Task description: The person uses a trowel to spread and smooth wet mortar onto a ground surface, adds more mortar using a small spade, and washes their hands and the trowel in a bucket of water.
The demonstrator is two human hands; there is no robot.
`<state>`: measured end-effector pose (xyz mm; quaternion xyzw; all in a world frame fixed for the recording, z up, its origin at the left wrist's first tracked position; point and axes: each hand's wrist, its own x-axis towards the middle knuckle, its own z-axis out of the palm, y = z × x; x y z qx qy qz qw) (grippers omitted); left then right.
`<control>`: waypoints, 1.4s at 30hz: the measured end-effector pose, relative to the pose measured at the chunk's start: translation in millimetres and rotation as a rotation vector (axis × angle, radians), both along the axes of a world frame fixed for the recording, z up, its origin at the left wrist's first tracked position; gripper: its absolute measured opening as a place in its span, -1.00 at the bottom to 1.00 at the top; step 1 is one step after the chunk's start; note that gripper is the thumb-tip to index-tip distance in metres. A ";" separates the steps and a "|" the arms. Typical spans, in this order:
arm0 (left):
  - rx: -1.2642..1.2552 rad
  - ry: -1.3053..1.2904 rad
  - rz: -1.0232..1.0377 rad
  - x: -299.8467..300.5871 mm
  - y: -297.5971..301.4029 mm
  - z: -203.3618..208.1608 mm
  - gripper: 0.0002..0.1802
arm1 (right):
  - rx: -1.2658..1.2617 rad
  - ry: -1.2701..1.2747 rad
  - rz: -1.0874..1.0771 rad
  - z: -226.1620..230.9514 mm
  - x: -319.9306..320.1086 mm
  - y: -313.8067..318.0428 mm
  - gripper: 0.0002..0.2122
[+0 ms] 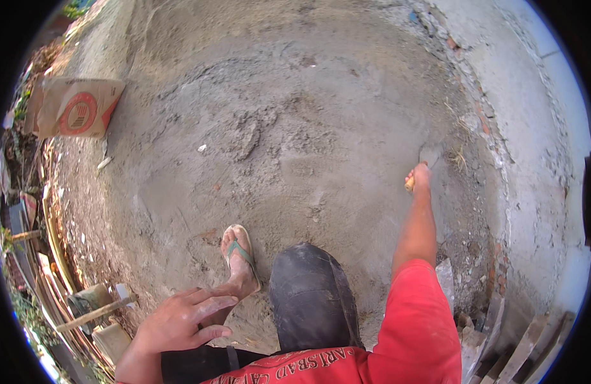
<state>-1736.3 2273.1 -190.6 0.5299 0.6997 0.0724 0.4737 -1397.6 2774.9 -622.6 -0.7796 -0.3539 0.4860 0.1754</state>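
Spanning the scene, rough grey mortar (347,121) meets a pale wall (526,96), a brown sack (110,105) at far left. The left grip (183,317) is released; the right grip (420,176) grasps a trowel (431,153) set on the mortar near the wall.

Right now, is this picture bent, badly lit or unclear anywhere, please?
In the head view, the fisheye bends the pale masonry at the right, and the corners are black; head view again: soft light, no hard shadows near the left hand; same head view: the trowel blade beyond the right hand nearly matches the grey ground.
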 end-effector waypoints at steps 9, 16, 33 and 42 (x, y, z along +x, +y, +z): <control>0.072 -0.068 -0.037 15.1 -21.6 7.6 -0.47 | 0.098 -0.233 1.143 23.6 -298.5 -198.5 -0.52; 0.165 -0.029 -0.050 21.4 -32.3 3.6 -0.47 | 0.335 -0.408 1.856 36.5 -253.2 -281.5 -0.52; 0.039 -0.048 0.076 16.1 -84.4 7.6 -0.47 | -0.212 -0.099 0.995 34.3 -215.9 -311.2 -0.43; 0.107 -0.067 0.040 19.8 -72.2 -2.6 -0.46 | -0.034 -0.182 2.019 63.0 -171.2 -373.6 -0.57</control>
